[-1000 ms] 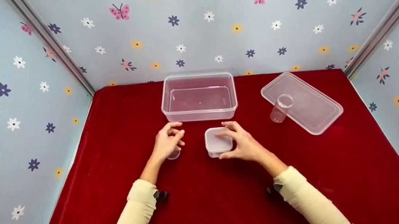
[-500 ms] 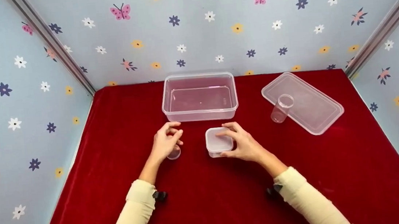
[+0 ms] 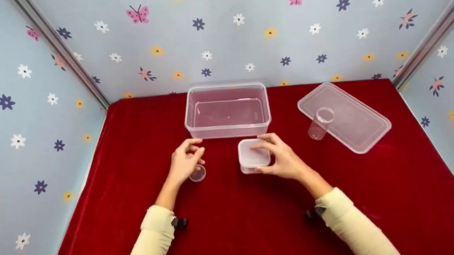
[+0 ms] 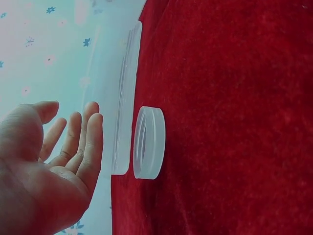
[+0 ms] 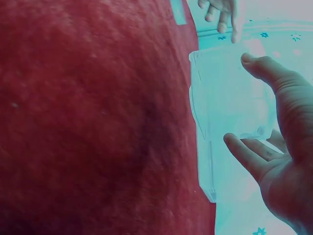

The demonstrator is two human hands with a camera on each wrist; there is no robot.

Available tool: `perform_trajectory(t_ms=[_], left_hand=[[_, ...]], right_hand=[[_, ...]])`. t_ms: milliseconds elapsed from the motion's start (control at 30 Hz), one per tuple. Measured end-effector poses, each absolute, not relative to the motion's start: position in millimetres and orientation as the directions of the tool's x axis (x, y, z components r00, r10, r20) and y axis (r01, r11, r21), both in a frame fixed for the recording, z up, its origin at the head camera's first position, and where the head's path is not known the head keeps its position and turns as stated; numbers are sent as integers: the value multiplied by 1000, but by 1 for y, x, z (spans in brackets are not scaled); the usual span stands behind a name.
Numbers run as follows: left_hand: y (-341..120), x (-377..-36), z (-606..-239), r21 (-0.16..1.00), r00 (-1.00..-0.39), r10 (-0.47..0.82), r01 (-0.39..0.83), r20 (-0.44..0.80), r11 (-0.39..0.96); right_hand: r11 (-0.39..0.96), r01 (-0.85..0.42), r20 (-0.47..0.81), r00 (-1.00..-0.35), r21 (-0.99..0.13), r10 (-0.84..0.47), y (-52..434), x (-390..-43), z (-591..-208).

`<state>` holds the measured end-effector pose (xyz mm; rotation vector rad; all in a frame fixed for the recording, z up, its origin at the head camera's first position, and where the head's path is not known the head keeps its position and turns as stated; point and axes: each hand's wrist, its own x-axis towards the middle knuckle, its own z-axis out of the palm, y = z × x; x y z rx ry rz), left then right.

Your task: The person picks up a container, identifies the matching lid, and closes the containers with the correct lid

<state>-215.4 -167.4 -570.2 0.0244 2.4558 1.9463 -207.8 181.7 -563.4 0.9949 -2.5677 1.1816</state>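
The fingertips and thumb of the right hand (image 3: 285,160) are gripping the small square box (image 3: 250,157), the thumb pressing near its near right corner and one finger reaching over its pale top. Compared with half a second ago, this box is sitting a little farther right and nearer the large clear box (image 3: 229,132), having shifted together with the hand. Whether it is touching the red cloth (image 3: 228,227) underneath, I cannot tell.

The fingers of the left hand (image 3: 183,163) are bending loosely and holding nothing, the thumb standing apart from them in the left wrist view. This hand is drawing slightly leftward, so more of the round lid (image 3: 197,173) is now showing beside its wrist; the lid itself is staying put on the cloth.

Farther back, both wrists are angling inward, with the forearms spreading toward the near edge in pale sleeves (image 3: 155,230).

Beyond the hands, the large clear box is standing against the far side, unmoved. To its right the rectangular lid (image 3: 358,125) is lying aslant, and the clear cylinder (image 3: 317,129) is overlapping its near left edge in the head view, both keeping their earlier places. Behind everything, the patterned wall (image 3: 234,35) is rising.
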Motion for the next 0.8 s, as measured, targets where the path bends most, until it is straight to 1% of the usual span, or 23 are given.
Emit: perform_trajectory(t_ms=[267,533,700,800], left_hand=[[-167,-214,-571,967,-1000,15,25,21,255],[-171,-215,-572,954,-998,-23,56,66,295],[-173,-213,-572,935,-994,-39,80,99,345],[-175,-212,-572,906,-990,-29,115,139,408]], right_hand=[[463,-620,429,-779,-633,-457,195,-217,-550],[450,-570,410,-816,-687,-407,210,-227,-535],[431,-543,411,-835,-720,-365,216,-231,-530],[436,-526,411,-848,-730,-335,220,-233,-526]])
